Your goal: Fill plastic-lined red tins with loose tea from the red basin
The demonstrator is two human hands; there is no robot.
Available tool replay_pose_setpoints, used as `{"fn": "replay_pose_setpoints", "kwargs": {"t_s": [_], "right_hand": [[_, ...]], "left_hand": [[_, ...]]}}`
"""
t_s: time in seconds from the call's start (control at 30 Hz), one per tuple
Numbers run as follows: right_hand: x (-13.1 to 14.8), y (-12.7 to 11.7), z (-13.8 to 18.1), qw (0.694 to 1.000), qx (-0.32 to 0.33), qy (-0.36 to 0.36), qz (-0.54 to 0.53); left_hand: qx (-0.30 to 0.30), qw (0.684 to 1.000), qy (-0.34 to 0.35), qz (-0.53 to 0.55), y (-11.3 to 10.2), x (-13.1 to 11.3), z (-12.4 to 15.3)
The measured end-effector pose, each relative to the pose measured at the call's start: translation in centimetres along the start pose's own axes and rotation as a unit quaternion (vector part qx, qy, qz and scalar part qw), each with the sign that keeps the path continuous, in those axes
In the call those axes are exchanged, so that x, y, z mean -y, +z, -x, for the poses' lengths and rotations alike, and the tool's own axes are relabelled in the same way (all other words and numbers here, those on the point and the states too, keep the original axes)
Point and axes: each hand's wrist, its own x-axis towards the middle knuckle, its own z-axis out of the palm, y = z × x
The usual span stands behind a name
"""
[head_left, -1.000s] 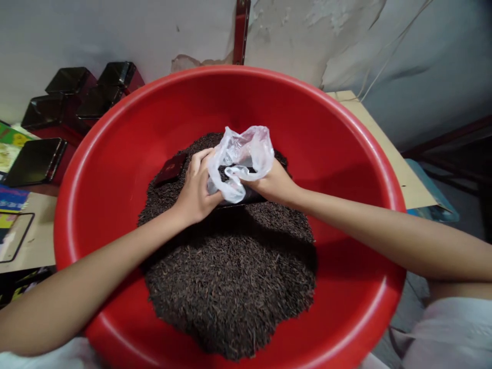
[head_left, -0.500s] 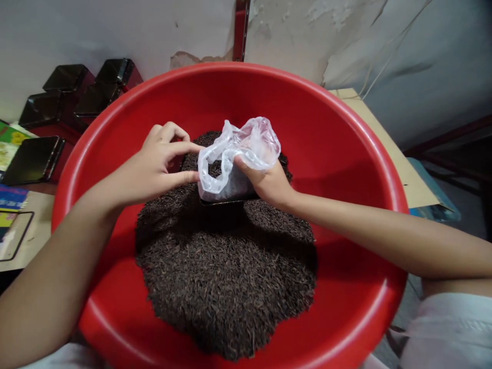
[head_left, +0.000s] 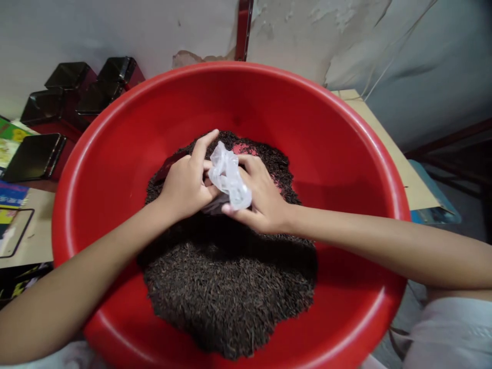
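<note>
A big red plastic basin [head_left: 115,133] holds a heap of dark loose tea leaves [head_left: 230,287]. Over the far part of the heap both my hands meet around a clear plastic bag [head_left: 229,177], now bunched small. My left hand [head_left: 187,182] presses against the bag's left side, index finger stretched forward, other fingers curled on it. My right hand [head_left: 260,196] grips the bag from the right, thumb under its crumpled top. A dark red tin [head_left: 166,169] pokes out beside my left hand, mostly hidden.
Several black-lidded red tins [head_left: 69,95] stand at the back left by the wall. Coloured printed sheets [head_left: 11,169] lie on the wooden table's [head_left: 388,148] left side. A red post [head_left: 242,28] rises behind the basin. White cloth covers my knees [head_left: 453,333].
The bag was open and puffed up half a second ago; now it is bunched tight between both hands. My left hand came back from the left onto the bag, and both hands lowered.
</note>
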Motion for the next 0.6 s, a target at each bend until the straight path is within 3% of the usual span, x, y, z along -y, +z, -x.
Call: {"fn": "replay_pose_setpoints", "kwargs": {"t_s": [0.07, 0.17, 0.3, 0.4, 0.5, 0.6], "right_hand": [[-0.3, 0.1, 0.4, 0.997, 0.02, -0.063, 0.027], [-0.8, 0.7, 0.7, 0.996, -0.013, -0.078, 0.049], [-1.4, 1.1, 0.3, 0.996, -0.081, -0.02, 0.02], [-1.9, 0.8, -0.2, 0.995, -0.103, -0.013, 0.003], [-2.3, 0.4, -0.7, 0.993, -0.116, -0.005, -0.022], [-2.7, 0.4, -1.1, 0.99, -0.132, 0.048, -0.024]], "left_hand": [[0.0, 1.0, -0.01, -0.014, -0.1, 0.0, 0.0], [-0.031, 0.999, -0.018, -0.031, 0.4, 0.2, 0.2], [-0.133, 0.987, 0.071, -0.063, 2.2, 0.7, 0.8], [-0.168, 0.972, 0.147, -0.078, 3.5, 0.8, 1.4], [-0.142, 0.963, 0.224, -0.044, 3.7, 0.7, 1.7], [-0.084, 0.943, 0.322, -0.022, 3.5, 0.6, 1.6]]}}
